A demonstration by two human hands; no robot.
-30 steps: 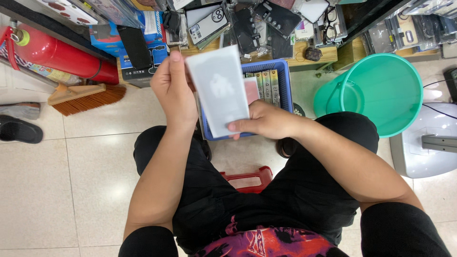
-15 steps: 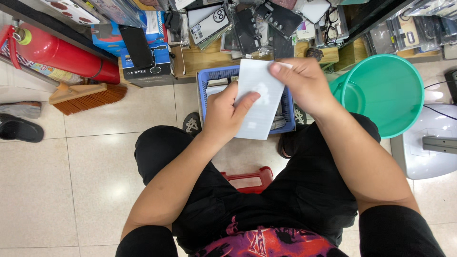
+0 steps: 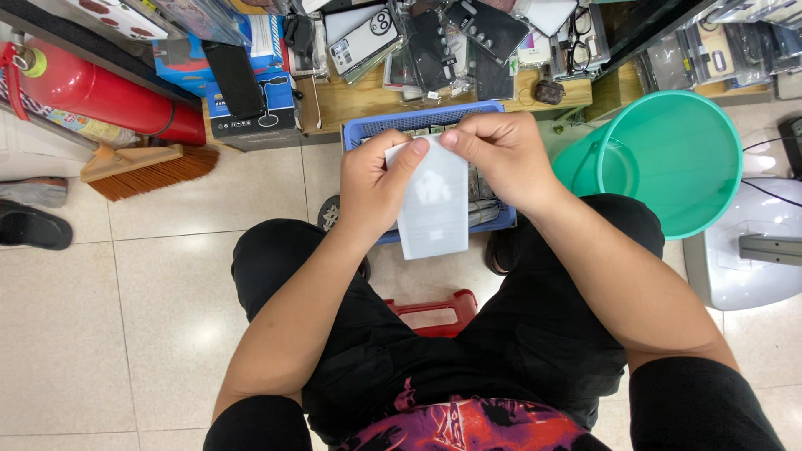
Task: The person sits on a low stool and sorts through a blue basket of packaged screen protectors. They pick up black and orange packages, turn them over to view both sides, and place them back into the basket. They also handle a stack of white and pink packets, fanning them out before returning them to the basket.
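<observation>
Above the blue basket (image 3: 493, 219), both hands pinch the top edge of a flat whitish packet (image 3: 434, 209), which hangs upright over the basket's near rim and the person's knees. Left hand (image 3: 374, 179) grips the upper left corner with thumb and forefinger; right hand (image 3: 501, 154) pinches the upper right, fingers curled. Bare floor tile opens to the left; a green bucket (image 3: 677, 159) crowds the right, and cluttered shelves close the far side.
</observation>
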